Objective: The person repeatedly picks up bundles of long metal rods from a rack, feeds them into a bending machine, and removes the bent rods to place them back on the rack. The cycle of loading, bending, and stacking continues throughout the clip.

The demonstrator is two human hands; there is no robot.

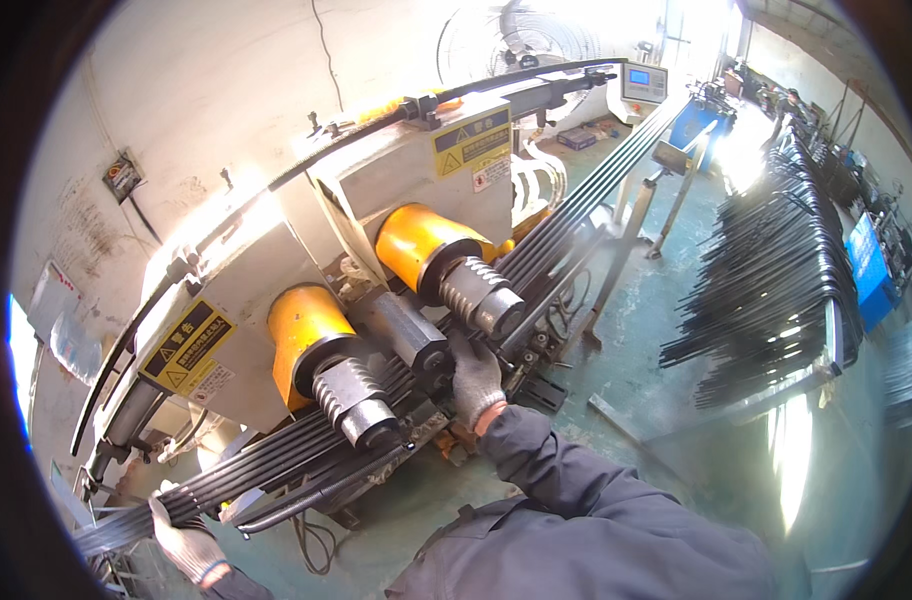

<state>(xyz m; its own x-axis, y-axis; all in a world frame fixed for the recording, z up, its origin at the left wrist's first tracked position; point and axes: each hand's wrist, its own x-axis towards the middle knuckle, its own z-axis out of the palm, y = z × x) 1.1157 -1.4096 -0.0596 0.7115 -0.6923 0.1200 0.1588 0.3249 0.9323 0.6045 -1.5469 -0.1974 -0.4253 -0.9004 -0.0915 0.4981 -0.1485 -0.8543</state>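
Observation:
Several long dark metal rods (261, 455) lie side by side through a bending machine, running from the lower left toward the upper right. My left hand (184, 545), in a pale knit glove, is closed around their near left end. At the machine's middle, my right hand (476, 385), in a grey glove, is closed at the rods; its fingertips are partly hidden. Beside it sits a dark faceted block (408, 332). Two ribbed steel rollers, a left roller (351, 398) and a right roller (481, 297), project from yellow housings on either side of the block.
A control box (641, 82) with a lit screen stands beyond the machine. A metal support stand (626, 250) is beside the rods' far part. On the right, many dark rods are heaped on a rack (776, 290). A fan (521, 45) stands by the back wall. Cables (314, 548) hang below the machine.

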